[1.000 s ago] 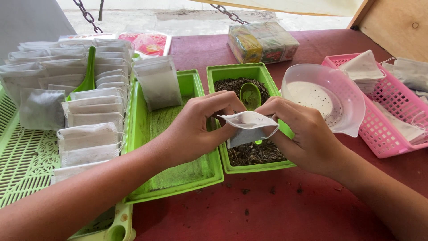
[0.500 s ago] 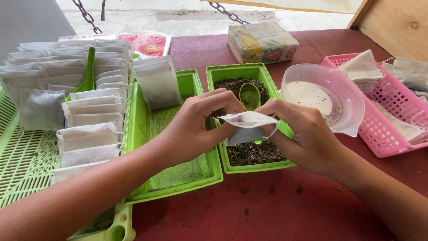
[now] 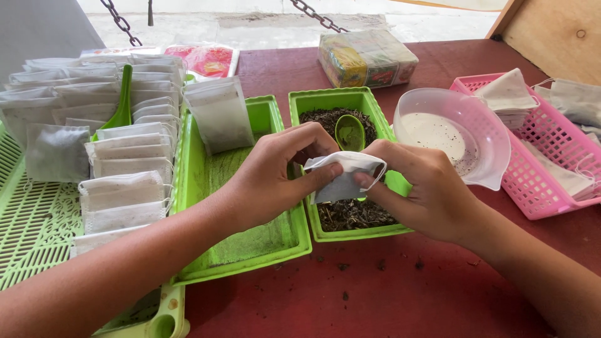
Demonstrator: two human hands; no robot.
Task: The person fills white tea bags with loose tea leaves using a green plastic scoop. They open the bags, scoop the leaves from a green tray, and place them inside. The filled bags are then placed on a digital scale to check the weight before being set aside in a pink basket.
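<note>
Hands meet over a green tray of dark loose leaf [image 3: 350,213] near the middle of the red counter [image 3: 388,294], where the left hand [image 3: 269,178] and the right hand [image 3: 426,191] pinch opposite sides of a small white filter pouch [image 3: 344,175], each grip closed on its rim so the mouth stays spread directly above the leaf, seemingly so that any spill falls back into the tray. A green scoop [image 3: 349,131] rests bowl-up in the leaf at the tray's far end, within easy reach of either hand. Just to the left sits a wider green tray [image 3: 275,231], mostly bare but for one pouch leaning at its far end, and beyond it rows of white pouches [image 3: 125,169] stand on a slatted green rack [image 3: 31,225] along the counter's left edge. To the right, a clear plastic bowl [image 3: 451,134] tilts against a pink basket [image 3: 544,181] of more pouches at the right edge. A wrapped packet [image 3: 366,57] lies toward the far edge. Open room is mainly the near strip of counter, flecked with stray crumbs; trays crowd both sides of the hands.
</note>
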